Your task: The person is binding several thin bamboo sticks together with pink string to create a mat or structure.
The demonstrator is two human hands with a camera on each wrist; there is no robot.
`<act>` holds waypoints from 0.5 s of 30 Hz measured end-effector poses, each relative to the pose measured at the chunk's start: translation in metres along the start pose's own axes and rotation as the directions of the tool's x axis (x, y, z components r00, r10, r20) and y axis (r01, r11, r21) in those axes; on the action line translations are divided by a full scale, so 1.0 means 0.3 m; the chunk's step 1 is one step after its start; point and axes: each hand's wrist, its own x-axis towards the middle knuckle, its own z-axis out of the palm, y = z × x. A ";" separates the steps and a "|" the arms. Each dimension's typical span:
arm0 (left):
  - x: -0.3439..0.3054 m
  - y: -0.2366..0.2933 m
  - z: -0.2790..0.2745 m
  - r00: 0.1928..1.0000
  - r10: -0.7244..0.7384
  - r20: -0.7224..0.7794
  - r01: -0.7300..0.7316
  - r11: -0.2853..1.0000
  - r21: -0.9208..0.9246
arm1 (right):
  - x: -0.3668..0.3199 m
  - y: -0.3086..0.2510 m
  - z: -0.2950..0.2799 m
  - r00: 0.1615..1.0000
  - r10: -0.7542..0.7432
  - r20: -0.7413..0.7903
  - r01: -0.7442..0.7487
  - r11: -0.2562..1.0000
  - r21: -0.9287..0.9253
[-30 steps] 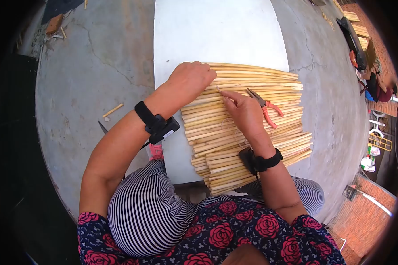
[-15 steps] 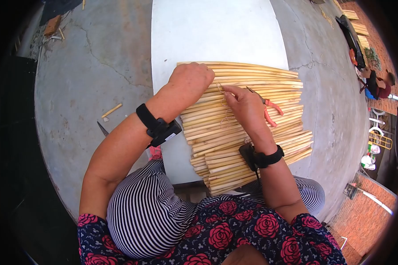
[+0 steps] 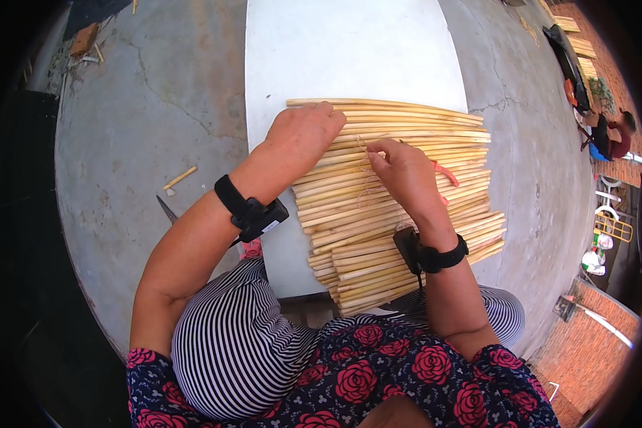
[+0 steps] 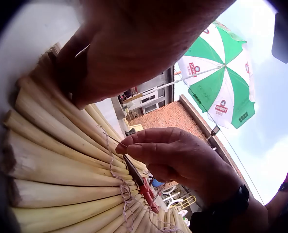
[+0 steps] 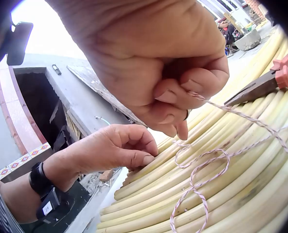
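Observation:
Pale peeled sticks (image 3: 378,192) lie side by side in a wide row, laced with thin twisted string (image 5: 202,167). At the row's far left end the left hand (image 3: 303,135) grips the outer sticks, its thumb and fingers curled on them in the right wrist view. Just above the sticks, the right hand (image 3: 405,171) pinches the string between thumb and curled fingers; in the left wrist view a thin straight piece (image 4: 112,139) shows at its fingertips. Pliers with red handles (image 4: 146,191) lie on the sticks beneath the right hand, partly hidden by it in the head view.
The sticks rest on a long white board (image 3: 349,50). On the grey floor at left lie a short stick (image 3: 180,177) and a dark pointed blade (image 3: 167,208). Another person (image 3: 613,135) sits at far right, near a yellow rack (image 3: 613,227).
My right hand has moved slightly right and now covers more of the pliers. The left hand stays at the sticks' end, shifted only a little.

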 end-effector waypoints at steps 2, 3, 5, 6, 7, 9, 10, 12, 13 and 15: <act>-0.005 -0.005 -0.001 1.000 -0.011 0.004 0.011 1.000 0.003 | 0.001 0.013 0.013 0.997 0.076 -0.008 -0.075 0.991 0.112; -0.006 -0.007 0.001 1.000 -0.021 0.005 0.021 1.000 -0.005 | 0.001 0.019 0.025 0.994 0.104 -0.015 -0.099 0.977 0.191; -0.008 -0.009 0.005 0.999 -0.032 0.008 0.033 0.999 -0.021 | -0.005 0.020 0.040 0.993 0.108 -0.050 -0.095 0.970 0.223; -0.008 -0.009 0.007 0.999 -0.035 0.012 0.036 0.999 -0.029 | -0.008 0.008 0.051 0.994 0.082 -0.077 -0.068 0.982 0.177; -0.008 -0.010 0.009 0.999 -0.038 0.016 0.039 0.999 -0.036 | -0.010 -0.002 0.062 0.993 0.054 -0.104 -0.040 0.991 0.131; -0.010 -0.008 0.012 0.999 -0.035 0.004 0.035 0.998 -0.051 | -0.002 0.001 0.093 0.992 0.007 -0.129 -0.009 1.000 -0.010; -0.010 -0.008 0.012 0.999 -0.033 -0.002 0.032 0.998 -0.058 | 0.001 0.002 0.108 0.990 -0.017 -0.139 0.006 0.997 -0.080; -0.013 -0.009 0.011 1.000 -0.023 -0.015 0.022 0.998 -0.059 | 0.005 -0.004 0.130 0.987 -0.034 -0.157 0.011 0.989 -0.147; -0.013 -0.012 0.011 1.000 -0.017 -0.022 0.016 0.998 -0.060 | 0.009 -0.008 0.135 0.985 -0.043 -0.166 0.012 0.983 -0.182; -0.012 -0.014 0.013 1.000 -0.017 -0.018 0.015 0.998 -0.059 | 0.021 -0.019 0.128 0.990 -0.003 -0.142 -0.026 0.978 -0.206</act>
